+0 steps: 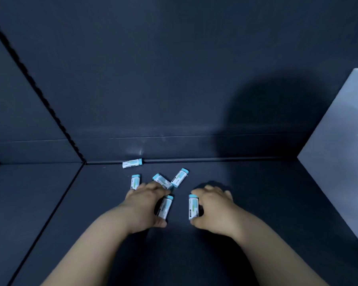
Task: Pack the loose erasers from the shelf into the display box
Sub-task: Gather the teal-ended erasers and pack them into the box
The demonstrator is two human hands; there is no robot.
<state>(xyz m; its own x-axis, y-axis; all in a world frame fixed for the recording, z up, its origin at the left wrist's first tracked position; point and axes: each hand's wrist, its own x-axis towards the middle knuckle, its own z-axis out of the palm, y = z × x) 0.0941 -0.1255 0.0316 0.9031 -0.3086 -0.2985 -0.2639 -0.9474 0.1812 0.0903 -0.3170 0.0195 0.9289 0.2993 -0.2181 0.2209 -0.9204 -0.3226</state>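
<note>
Shelf: a dark shelf (pixel 262 205) with a dark back wall (pixel 174 79) and a side panel on the left.
Left hand: the left hand (pixel 145 205) is curled, thumb and fingers closing round the near-left eraser (pixel 164 207), which lies lengthwise against the palm.
Right hand: the right hand (pixel 214 211) is curled, forefinger at the teal far end and thumb at the near end of the near-right eraser (pixel 193 207), gripping it.
Loose erasers: three loose erasers (pixel 179 177) in white sleeves with teal ends lie just beyond the left fingertips, towards the shelf's back edge.
Back eraser: the back eraser (pixel 132 163) lies sideways along the back edge, near the back-left corner.
Box: the white display box (pixel 335 145) stands at the shelf's right edge, well apart from the erasers.
</note>
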